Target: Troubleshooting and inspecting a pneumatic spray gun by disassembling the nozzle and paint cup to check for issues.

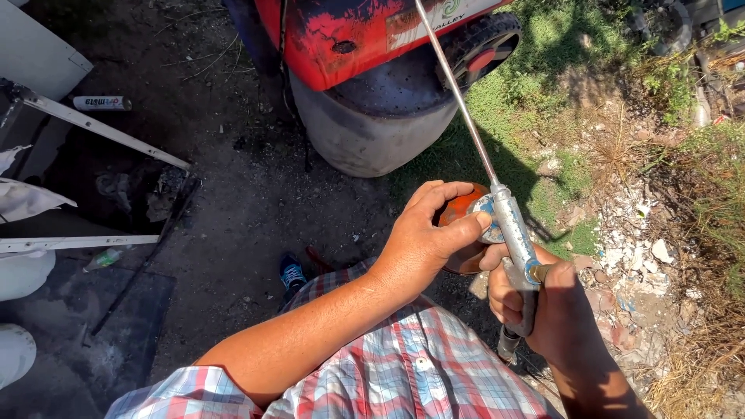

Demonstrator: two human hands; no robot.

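My right hand (pixel 543 306) grips the handle of a metal spray gun (pixel 514 233) whose long thin wand (pixel 458 93) runs up and left toward a red machine. My left hand (pixel 427 233) wraps over an orange round cup (pixel 459 211) fixed at the gun's side, thumb pressed on its silver cap (pixel 485 209). Both hands sit above my lap in a plaid shirt (pixel 403 372).
A red machine with a grey tank (pixel 372 124) and black wheel (pixel 485 43) stands ahead. Metal strips (pixel 101 128), a spray can (pixel 101 102) and white containers (pixel 19 271) lie left. My blue shoe (pixel 292 273) rests on dirt; grass and rubble are right.
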